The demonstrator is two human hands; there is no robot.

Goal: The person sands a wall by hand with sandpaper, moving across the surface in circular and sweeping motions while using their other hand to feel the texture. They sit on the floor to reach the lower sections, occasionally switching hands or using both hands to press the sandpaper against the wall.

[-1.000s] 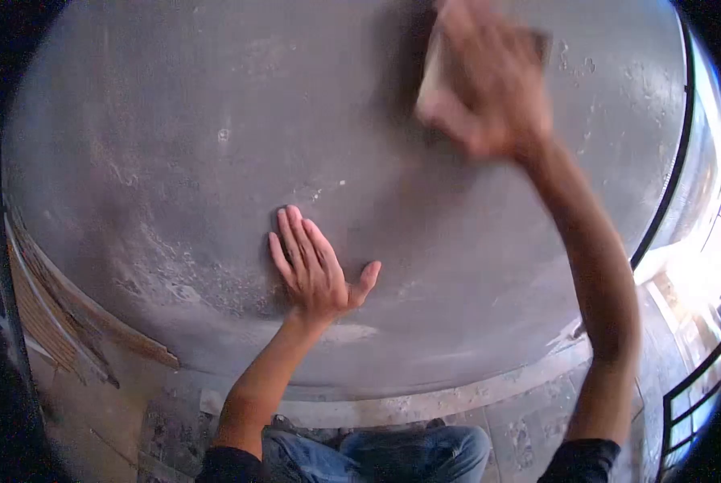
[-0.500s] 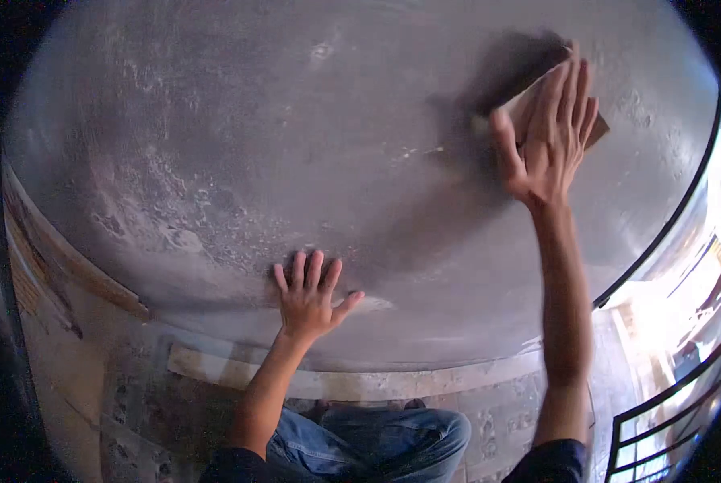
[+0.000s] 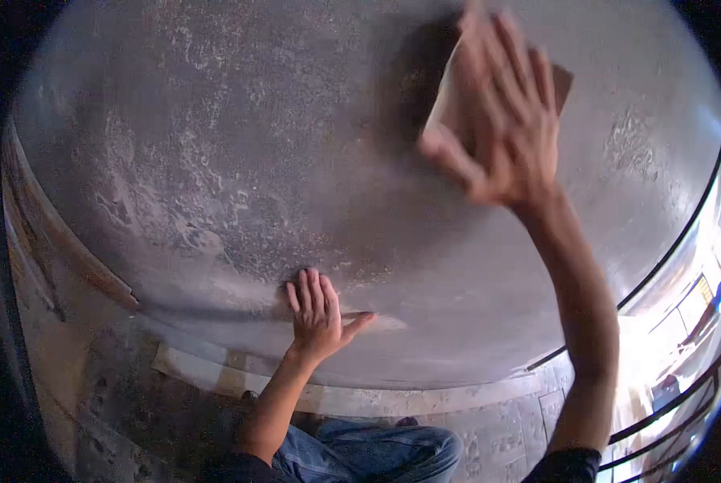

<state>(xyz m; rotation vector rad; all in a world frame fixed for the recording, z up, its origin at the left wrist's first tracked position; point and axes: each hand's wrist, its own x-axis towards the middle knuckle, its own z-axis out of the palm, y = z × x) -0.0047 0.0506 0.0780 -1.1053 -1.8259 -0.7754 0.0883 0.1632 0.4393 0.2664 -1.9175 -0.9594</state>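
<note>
A broad, curved grey surface [image 3: 296, 161] with pale, rough patches fills most of the view. At the upper right my right hand [image 3: 505, 129] lies flat over a sheet of sandpaper [image 3: 449, 101], which it presses to the surface. The sheet's pale edge shows at the left of the hand, and a brown corner sticks out at the right. Motion smears the fingers. Lower and near the middle, my left hand [image 3: 316, 318] rests palm down on the surface. Its fingers are stretched out and the thumb points right; it holds nothing.
Below the surface runs a pale ledge [image 3: 393, 400] above a patterned tiled floor [image 3: 497, 435]. My legs in blue jeans [image 3: 376, 451] are at the bottom. Dark metal bars [image 3: 674, 419] stand at the lower right beside bright light. Wooden boards [image 3: 79, 241] lie at the left.
My right hand has moved left and slightly up with the sandpaper. My left hand stays on the surface, its fingers now closer together. The view has shifted a little.
</note>
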